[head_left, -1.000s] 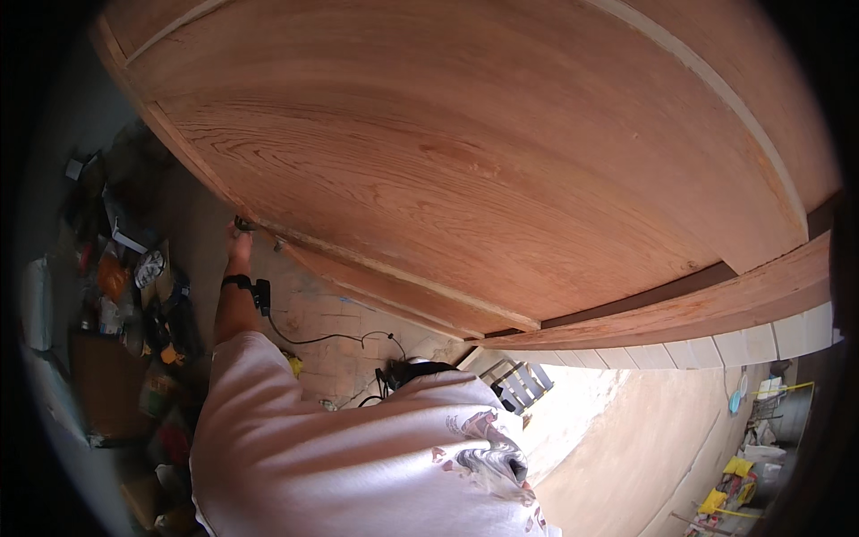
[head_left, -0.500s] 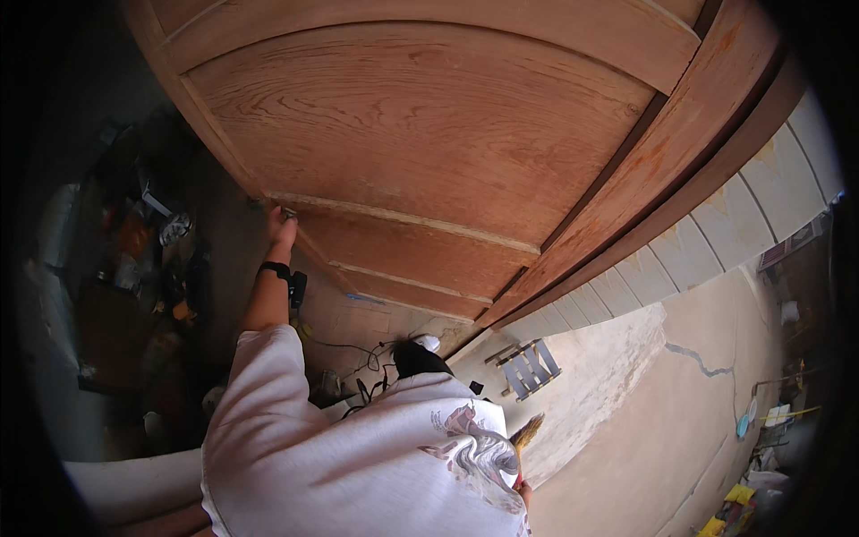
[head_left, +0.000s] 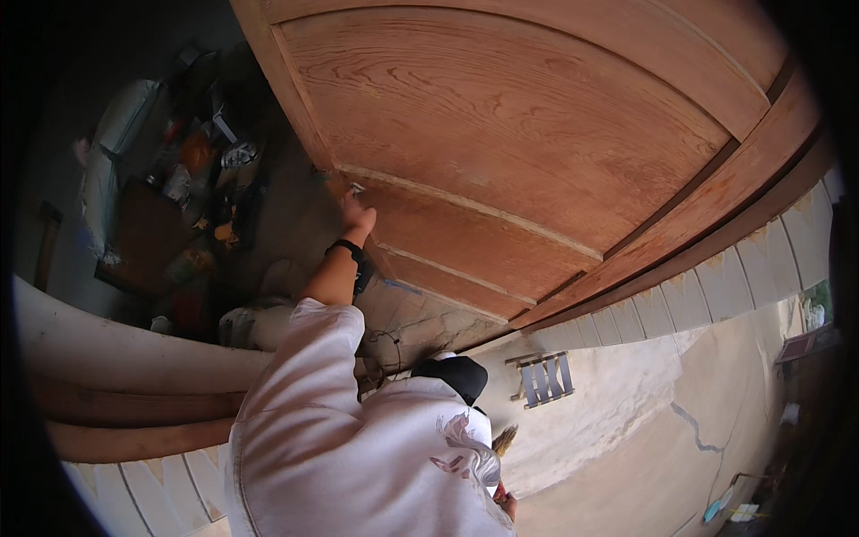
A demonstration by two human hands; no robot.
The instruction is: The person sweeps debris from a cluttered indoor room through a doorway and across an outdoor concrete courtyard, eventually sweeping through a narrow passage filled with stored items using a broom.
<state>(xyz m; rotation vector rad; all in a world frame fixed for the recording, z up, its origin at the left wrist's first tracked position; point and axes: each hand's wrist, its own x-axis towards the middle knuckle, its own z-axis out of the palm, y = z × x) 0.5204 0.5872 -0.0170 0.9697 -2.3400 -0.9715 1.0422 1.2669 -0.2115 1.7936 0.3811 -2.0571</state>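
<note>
A large brown wooden door (head_left: 501, 134) with panels fills the upper part of the view. My left arm reaches up to its free edge, and my left hand (head_left: 358, 215) is closed there beside a small metal fitting (head_left: 357, 189), which the fingers partly cover. A dark band and watch-like device (head_left: 349, 251) sit on that wrist. Low in the view, my right hand (head_left: 507, 504) is closed on a reddish handle, mostly hidden by my white shirt. Straw-coloured bristles (head_left: 505, 439) stick out above it, like a small broom or brush.
A small folding stool (head_left: 544, 379) with dark straps stands on the concrete floor to the right. Pale tiles (head_left: 698, 273) line the doorway. Through the opening at left lies a dim, cluttered room with an orange item (head_left: 195, 152). A thin cable (head_left: 386, 338) lies on the floor inside.
My view has shifted, so door, left hand and stool sit further right. The left hand stays at the door's edge. More of the left doorframe and the dim room now shows.
</note>
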